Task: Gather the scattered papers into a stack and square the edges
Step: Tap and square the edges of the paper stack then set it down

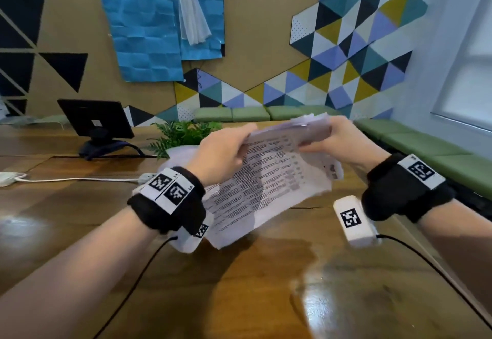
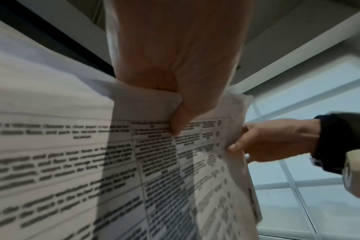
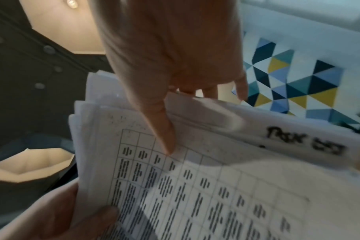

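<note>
Papers (image 1: 263,179): one sheaf, lifted above desk (image 1: 266,298), centre of head frame, tilted, edges uneven. Left hand (image 1: 221,152) grips sheaf's upper left edge, thumb (image 2: 176,125) on printed face, fingers curled behind. Right hand (image 1: 335,139) grips upper right corner, thumb (image 3: 164,129) pressed on top sheet, fingers (image 3: 241,84) wrapped behind. Top sheet: printed table; handwriting on sheet behind, right wrist view, blurred.

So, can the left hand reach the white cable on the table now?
Probably not at once: the left hand grips the papers together with the right hand. The white cable lies unobstructed on the table.
</note>
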Action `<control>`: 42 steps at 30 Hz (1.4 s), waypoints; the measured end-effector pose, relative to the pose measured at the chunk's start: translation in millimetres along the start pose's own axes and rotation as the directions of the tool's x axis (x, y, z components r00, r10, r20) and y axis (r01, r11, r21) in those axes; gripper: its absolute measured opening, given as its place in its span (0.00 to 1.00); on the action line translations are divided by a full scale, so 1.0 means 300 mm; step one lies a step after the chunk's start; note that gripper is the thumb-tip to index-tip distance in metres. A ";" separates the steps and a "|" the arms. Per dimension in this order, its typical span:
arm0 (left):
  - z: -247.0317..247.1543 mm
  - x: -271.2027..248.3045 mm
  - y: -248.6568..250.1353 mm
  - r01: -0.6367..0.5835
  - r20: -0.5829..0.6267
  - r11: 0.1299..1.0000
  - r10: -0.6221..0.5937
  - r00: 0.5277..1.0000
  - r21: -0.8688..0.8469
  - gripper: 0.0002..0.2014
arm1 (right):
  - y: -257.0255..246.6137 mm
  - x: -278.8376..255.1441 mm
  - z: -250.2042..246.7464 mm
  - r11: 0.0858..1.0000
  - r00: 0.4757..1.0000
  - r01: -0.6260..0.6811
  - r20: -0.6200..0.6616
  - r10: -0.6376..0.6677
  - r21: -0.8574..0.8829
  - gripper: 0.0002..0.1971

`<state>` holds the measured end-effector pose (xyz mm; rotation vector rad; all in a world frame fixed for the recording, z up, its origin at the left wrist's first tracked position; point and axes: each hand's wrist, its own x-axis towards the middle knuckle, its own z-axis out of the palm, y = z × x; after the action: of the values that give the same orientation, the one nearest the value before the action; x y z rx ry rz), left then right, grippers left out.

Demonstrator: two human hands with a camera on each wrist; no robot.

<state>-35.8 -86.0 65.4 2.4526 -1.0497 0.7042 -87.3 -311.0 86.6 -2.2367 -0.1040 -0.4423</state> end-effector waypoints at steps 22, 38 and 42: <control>0.171 -0.239 -0.111 0.356 0.073 0.353 -0.614 0.786 -0.865 0.18 | 0.314 -0.175 0.113 0.773 0.951 -0.248 -0.006 0.309 0.584 0.18; 0.097 -0.159 -0.170 -0.148 -0.220 0.980 0.175 0.960 0.133 0.22 | 0.202 -0.102 0.056 0.729 0.890 0.379 0.010 -0.456 -0.571 0.24; 0.093 -0.167 -0.202 -0.140 -0.237 0.982 0.168 0.957 0.128 0.15 | 0.236 -0.098 0.045 0.766 0.903 0.328 -0.054 -0.426 -0.553 0.17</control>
<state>-12.3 -33.3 5.3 2.3115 -1.1369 1.1145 -95.5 -344.7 17.0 -2.7158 -0.3889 -0.9958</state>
